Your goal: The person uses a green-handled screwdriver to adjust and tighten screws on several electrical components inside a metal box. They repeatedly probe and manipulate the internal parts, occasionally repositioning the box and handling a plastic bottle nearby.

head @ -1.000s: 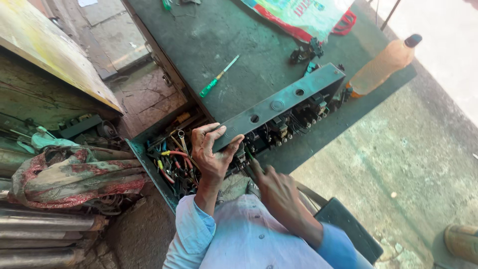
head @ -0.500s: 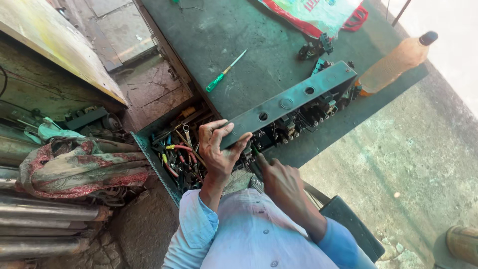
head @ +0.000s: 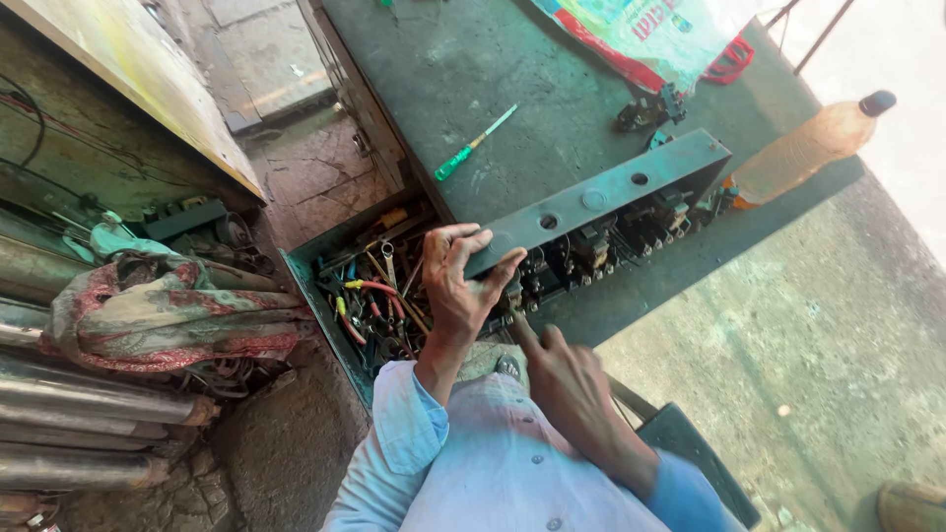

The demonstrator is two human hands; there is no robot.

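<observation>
Left hand (head: 455, 291) fingers clamping metal box (head: 601, 202) end at bench (head: 493, 69) edge; right hand (head: 562, 379) fingers partly curled, index extended, poking inside. Looks heavy, stiff; grip rim.

panel box (head: 601, 192) – dull grey painted metal; table (head: 463, 59) matt, scuffed; screwdriver (head: 473, 144) glossy green plastic handle; bottle (head: 803, 153) – clear plastic

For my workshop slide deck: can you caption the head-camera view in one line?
Left hand grips the end of a grey metal control box on a green workbench, right hand probing beneath, above an open tool drawer.
</observation>
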